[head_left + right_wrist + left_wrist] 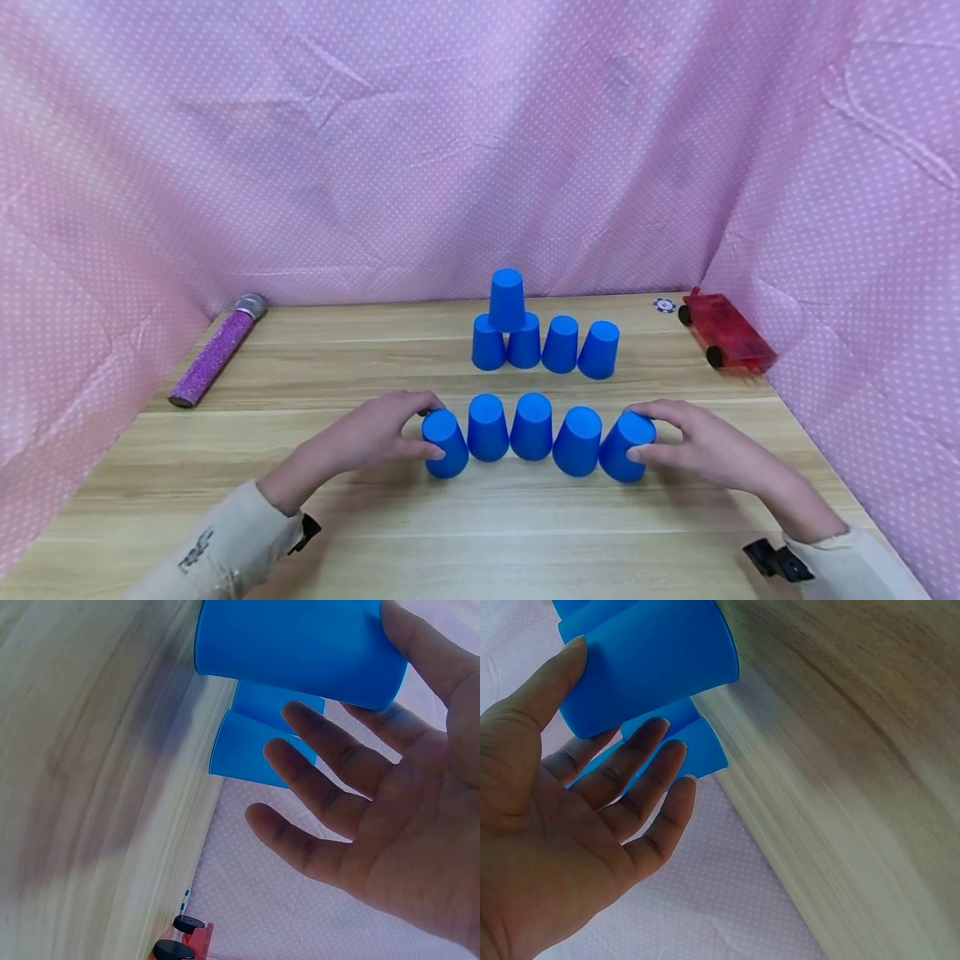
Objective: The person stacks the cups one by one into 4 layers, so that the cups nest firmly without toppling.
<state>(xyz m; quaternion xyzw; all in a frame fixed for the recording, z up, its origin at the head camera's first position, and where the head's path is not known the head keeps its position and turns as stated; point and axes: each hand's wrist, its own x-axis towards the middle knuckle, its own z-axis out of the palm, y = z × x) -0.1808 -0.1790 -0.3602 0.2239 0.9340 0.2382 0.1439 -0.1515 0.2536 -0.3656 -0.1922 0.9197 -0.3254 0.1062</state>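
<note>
Several blue cups stand upside down in a front row on the wooden table. At the row's left end, my left hand [382,431] pinches the end cup [446,450] between thumb and index finger; its other fingers are spread below, as the left wrist view shows. My right hand [693,442] pinches the right end cup [624,454] the same way, its thumb [424,641] near the cup's closed end. Between them stand other cups, among them a middle cup [531,429]. Behind is a second row of cups [561,346], with one cup [507,302] resting on its two leftmost.
A purple glittery microphone [217,354] lies at the table's left edge. At the far right sit a red toy car [726,332] with black wheels and a small chip [664,306]. Pink dotted cloth [420,167] hangs around the back and sides of the table [480,533].
</note>
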